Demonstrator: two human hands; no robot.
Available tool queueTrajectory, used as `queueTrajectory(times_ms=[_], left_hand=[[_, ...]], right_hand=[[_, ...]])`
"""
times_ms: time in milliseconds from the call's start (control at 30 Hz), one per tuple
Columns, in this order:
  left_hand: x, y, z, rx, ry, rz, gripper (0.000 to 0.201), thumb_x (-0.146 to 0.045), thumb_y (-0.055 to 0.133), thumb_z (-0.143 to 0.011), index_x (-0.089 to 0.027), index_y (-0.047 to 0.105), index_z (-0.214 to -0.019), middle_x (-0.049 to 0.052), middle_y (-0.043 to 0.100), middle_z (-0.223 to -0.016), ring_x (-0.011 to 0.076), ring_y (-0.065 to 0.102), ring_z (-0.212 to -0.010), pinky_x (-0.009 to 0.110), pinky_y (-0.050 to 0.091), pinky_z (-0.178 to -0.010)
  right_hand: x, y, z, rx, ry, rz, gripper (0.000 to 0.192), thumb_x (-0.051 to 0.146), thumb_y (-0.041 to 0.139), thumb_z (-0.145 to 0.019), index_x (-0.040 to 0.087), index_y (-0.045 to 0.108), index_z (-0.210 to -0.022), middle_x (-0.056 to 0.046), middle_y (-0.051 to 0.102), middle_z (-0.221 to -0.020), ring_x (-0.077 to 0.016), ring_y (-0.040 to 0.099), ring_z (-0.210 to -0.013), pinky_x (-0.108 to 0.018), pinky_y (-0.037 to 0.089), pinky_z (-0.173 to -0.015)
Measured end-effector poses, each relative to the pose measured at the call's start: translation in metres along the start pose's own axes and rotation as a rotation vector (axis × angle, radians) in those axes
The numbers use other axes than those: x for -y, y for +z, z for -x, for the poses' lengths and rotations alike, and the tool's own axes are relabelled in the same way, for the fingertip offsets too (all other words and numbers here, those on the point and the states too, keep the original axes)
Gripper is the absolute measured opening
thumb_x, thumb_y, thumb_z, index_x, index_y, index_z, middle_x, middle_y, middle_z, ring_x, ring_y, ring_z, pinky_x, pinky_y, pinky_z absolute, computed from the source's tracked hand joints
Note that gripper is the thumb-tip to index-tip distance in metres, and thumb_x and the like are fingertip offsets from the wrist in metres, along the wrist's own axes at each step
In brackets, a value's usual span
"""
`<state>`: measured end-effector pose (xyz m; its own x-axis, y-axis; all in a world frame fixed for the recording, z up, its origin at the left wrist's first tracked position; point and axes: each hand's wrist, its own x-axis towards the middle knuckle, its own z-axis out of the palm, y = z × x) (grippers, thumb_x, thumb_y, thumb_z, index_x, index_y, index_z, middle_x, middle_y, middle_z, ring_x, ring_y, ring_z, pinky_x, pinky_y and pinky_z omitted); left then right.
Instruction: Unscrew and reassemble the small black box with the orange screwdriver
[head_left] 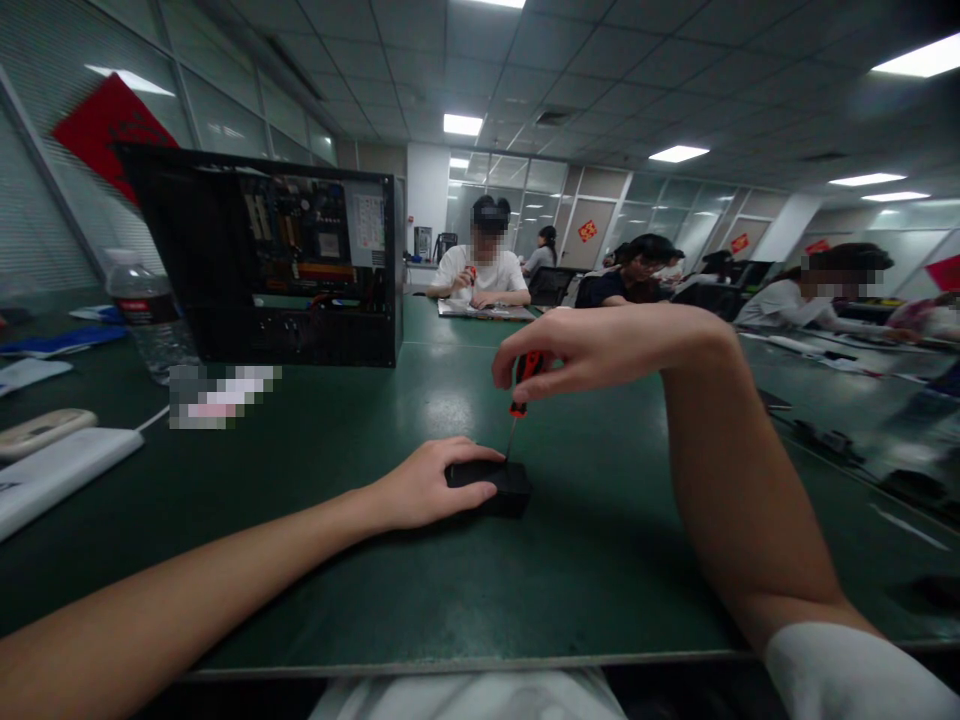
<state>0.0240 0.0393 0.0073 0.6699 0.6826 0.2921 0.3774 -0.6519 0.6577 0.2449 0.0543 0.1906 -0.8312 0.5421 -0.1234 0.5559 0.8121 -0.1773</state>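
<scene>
We had a small black box (501,487) lying on the green table (315,560), near the middle of the scene and close to the near edge. Our left hand (420,485) lay flat over the box's left half, fingers spread along its top and pressing it down, so the box sat under and just right of that palm. Our right hand (592,350) hovered above and slightly to the right of the box, its fingers pinched together round the red-and-black handle of a screwdriver (520,400). The tool stood almost upright, and its thin shaft ran down to touch the top of the box, just beside the left fingertips.

Far on the left stood an open computer case (270,270), its circuit board showing, with a white sticker inside whose print was too small for us to read. A plastic water bottle (146,310) stood just left of it, wearing a dark red-banded label we could not make out. Red paper decorations hung on the glass walls, their characters blurred. Other people sat working at the far end of the table.
</scene>
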Motion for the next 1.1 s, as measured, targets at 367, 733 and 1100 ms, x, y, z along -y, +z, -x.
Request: queueTrajectory(times_ms=[367, 733, 1100], left_hand=[[-0.0001, 0.0003, -0.0009, -0.006, -0.01, 0.001, 0.041, -0.036, 0.067, -0.092, -0.018, 0.068, -0.128, 0.008, 0.072, -0.118, 0.0238, 0.066, -0.108, 0.033, 0.049, -0.096], [-0.0015, 0.0007, 0.0002, -0.006, -0.014, -0.002, 0.042, -0.036, 0.067, -0.092, -0.017, 0.068, -0.129, 0.008, 0.072, -0.12, 0.0239, 0.066, -0.11, 0.033, 0.048, -0.098], [-0.0023, -0.0008, -0.0005, -0.004, -0.012, 0.008, 0.041, -0.037, 0.066, -0.092, -0.017, 0.068, -0.128, 0.008, 0.072, -0.121, 0.0245, 0.066, -0.111, 0.034, 0.048, -0.099]], right_hand=[[0.0001, 0.0011, -0.0022, -0.02, -0.049, 0.019, 0.03, 0.032, 0.062, -0.09, 0.017, 0.071, -0.115, -0.006, 0.075, -0.103, -0.0153, 0.068, -0.083, -0.024, 0.049, -0.071], [0.0003, 0.0015, -0.0029, -0.039, -0.044, 0.04, 0.031, 0.033, 0.061, -0.091, 0.017, 0.07, -0.116, -0.006, 0.075, -0.101, -0.0156, 0.068, -0.084, -0.024, 0.048, -0.068], [0.0007, 0.0021, -0.0028, -0.04, -0.063, 0.066, 0.032, 0.022, 0.062, -0.086, 0.019, 0.069, -0.118, -0.006, 0.075, -0.107, -0.0157, 0.069, -0.089, -0.024, 0.049, -0.073]])
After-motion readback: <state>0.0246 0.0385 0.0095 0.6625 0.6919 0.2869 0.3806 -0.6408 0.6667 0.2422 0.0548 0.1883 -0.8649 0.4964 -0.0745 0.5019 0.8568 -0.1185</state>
